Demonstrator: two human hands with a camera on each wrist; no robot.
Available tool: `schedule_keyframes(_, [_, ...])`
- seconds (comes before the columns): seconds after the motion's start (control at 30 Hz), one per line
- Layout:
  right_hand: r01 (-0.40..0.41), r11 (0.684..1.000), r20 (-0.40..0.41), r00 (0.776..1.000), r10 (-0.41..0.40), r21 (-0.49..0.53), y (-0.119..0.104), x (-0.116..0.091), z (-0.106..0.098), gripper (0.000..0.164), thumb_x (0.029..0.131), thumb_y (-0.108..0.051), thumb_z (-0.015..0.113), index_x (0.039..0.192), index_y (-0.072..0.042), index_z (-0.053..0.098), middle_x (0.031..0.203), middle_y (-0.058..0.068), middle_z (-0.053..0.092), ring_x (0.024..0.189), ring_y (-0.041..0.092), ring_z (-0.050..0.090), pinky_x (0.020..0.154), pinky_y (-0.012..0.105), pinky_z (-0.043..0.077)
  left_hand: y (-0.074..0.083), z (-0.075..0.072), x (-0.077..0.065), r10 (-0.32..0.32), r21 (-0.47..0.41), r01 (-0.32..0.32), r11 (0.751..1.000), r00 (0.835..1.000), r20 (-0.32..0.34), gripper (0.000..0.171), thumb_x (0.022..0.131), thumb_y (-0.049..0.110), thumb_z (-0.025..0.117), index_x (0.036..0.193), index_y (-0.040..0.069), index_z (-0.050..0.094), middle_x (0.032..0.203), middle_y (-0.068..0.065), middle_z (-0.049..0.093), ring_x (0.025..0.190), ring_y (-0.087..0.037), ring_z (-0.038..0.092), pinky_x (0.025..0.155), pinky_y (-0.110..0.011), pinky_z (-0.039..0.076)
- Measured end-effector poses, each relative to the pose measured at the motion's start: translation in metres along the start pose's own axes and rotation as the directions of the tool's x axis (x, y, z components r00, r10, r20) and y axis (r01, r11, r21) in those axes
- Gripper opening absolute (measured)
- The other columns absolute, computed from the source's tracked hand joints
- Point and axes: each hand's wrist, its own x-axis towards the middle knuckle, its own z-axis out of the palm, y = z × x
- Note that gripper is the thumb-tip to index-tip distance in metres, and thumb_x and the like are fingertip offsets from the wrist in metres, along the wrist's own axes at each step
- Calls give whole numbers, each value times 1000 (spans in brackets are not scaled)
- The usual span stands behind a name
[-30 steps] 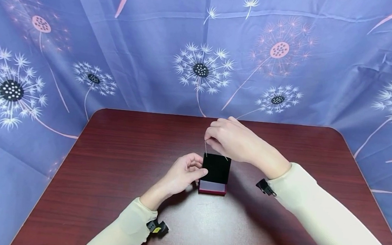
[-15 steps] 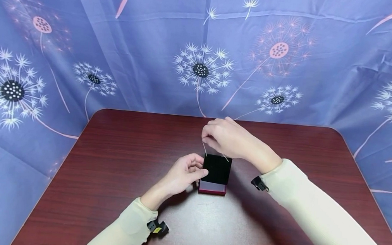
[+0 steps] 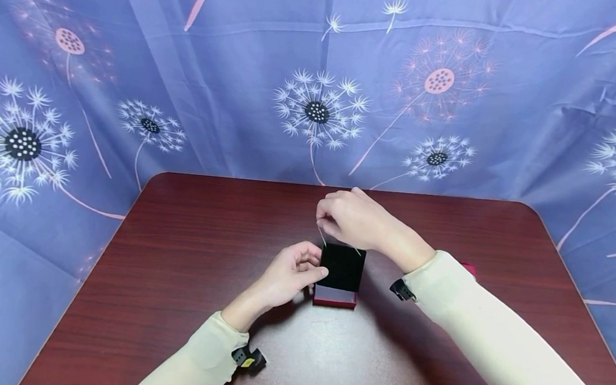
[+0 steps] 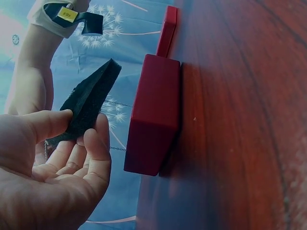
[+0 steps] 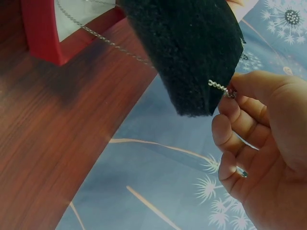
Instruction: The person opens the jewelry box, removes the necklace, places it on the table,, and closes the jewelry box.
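right hand [image 3: 354,218] shifts left since a second ago, pinching thin silver-coloured metal chain [image 5: 218,86]; left hand [image 3: 292,272] grips square black fuzzy pad [image 3: 342,267] above open red rectangular box [image 3: 334,303]. likely light, slippery chain: pinch links; soft-looking pad: hold edges.

The long sleeves [image 3: 493,340] are plain cream, a little creased; the black, blocky wrist cameras [image 3: 259,358] each bear a small yellow label [image 4: 67,14].
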Motion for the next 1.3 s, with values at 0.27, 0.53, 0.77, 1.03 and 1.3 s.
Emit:
schedule_keyframes(0.27, [-14,1000,9,1000,14,0,-2,1,-1,15,96,-12,70,85,-22,69,84,-11,61,80,9,57,79,42,45,1,0,0,-1,5,1,1000,1000,0,20,99,8,73,115,0,63,101,-6,70,79,-29,68,75,-40,59])
schedule_keyframes(0.53, [-60,998,36,997,61,-28,1,-1,-1,10,97,-15,72,90,-21,73,88,-10,68,82,10,63,79,43,46,1,-1,0,11,17,-11,1000,1000,5,20,99,8,73,115,1,63,101,-5,71,80,-19,68,77,-46,59])
schedule_keyframes(0.77, [-110,993,48,993,112,-32,6,-3,0,9,98,-15,71,92,-21,75,88,-11,69,80,11,63,81,46,47,0,-1,0,6,2,-6,1000,1000,4,21,99,8,73,115,0,62,100,-6,70,80,-33,69,73,-44,59])
schedule_keyframes(1.03, [-181,983,49,982,183,-29,13,-7,-4,11,97,-14,71,88,-19,74,77,-11,64,70,12,59,75,43,47,0,-2,-1,3,-4,-3,1000,1000,-3,21,98,7,74,114,1,62,100,-5,70,81,-33,68,74,-45,59])
schedule_keyframes(1.3, [-225,974,37,974,225,-17,25,-15,-5,8,96,-13,70,91,-16,76,81,-7,70,70,13,60,73,42,50,2,-2,-2,-4,-5,4,1000,1000,-16,20,98,7,73,112,2,61,101,-4,70,83,-15,68,78,-46,59])
